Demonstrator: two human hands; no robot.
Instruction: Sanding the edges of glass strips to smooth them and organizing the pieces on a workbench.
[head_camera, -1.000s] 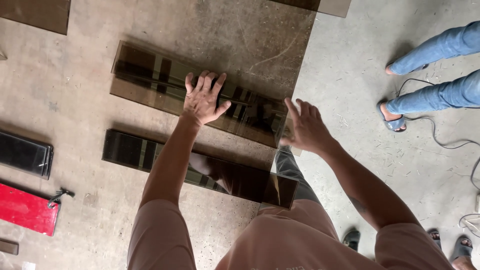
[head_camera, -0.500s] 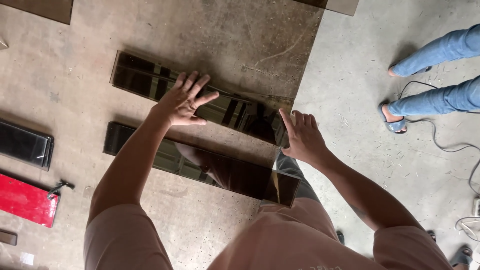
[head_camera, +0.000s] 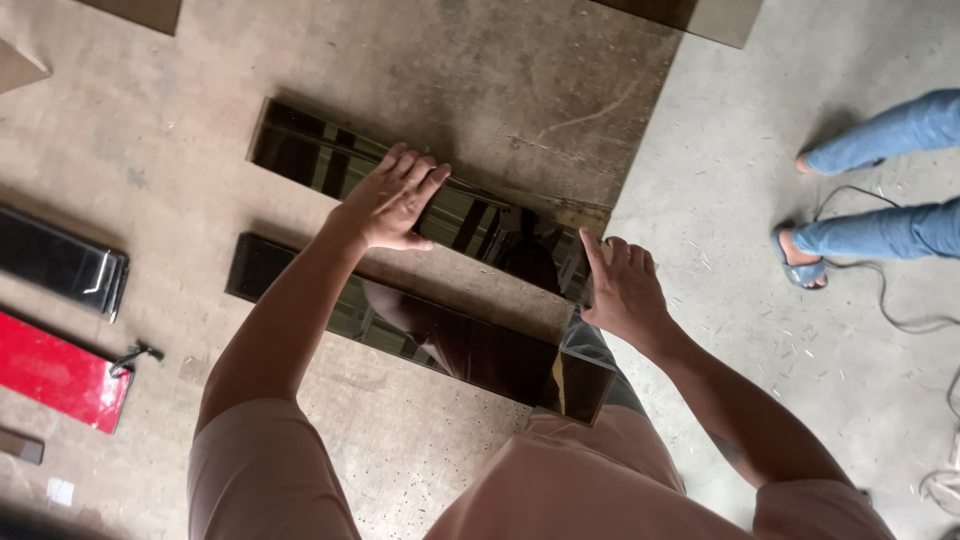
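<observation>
Two long dark mirror-like glass strips lie on a brown board. My left hand (head_camera: 392, 200) presses flat, fingers spread, on the middle of the far strip (head_camera: 300, 155). My right hand (head_camera: 625, 290) rests with fingers extended at that strip's right end, by the board's edge. The near strip (head_camera: 450, 345) lies parallel, closer to me, reflecting my arm; neither hand touches it. My pink-clad knees fill the bottom of the view.
A black strip (head_camera: 60, 265) and a red flat piece (head_camera: 55, 372) lie at the left. Another person's jeans-clad legs and sandalled feet (head_camera: 800, 268) stand at the right on the concrete floor, with a cable (head_camera: 890, 300) trailing near them.
My left hand slid leftward along the far strip. The right hand shifted slightly to the strip's right end. The view moved a little.
</observation>
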